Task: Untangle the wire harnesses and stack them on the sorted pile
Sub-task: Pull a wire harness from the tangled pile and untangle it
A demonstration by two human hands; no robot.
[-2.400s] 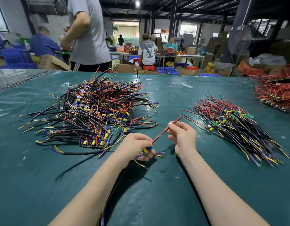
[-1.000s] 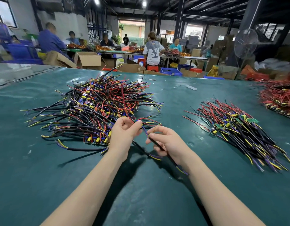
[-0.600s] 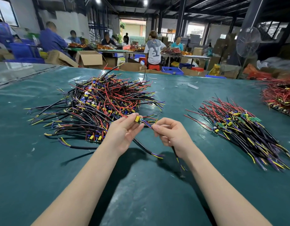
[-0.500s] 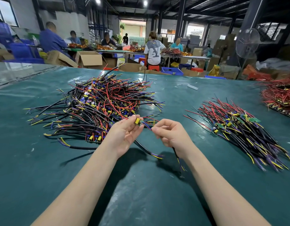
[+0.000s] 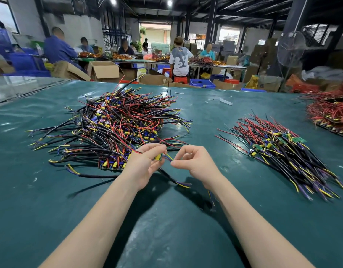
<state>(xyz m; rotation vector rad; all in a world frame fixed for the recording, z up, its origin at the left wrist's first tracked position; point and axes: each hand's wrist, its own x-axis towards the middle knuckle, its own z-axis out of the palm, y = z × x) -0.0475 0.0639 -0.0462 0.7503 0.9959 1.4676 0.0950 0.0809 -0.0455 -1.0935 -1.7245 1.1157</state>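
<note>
Two hands pinch one wire harness (image 5: 161, 157): left hand (image 5: 145, 164) at its yellow part, right hand (image 5: 195, 163) on its wires; one tangled pile (image 5: 118, 128) left, one sorted pile (image 5: 282, 149) right.

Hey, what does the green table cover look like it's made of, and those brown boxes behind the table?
Table cover: probably vinyl or rubber sheet, dark green and glossy; it mirrors the ceiling lights and lies in slight ripples. Boxes: brown cardboard, likely corrugated, matte, with flaps folded open.
</note>
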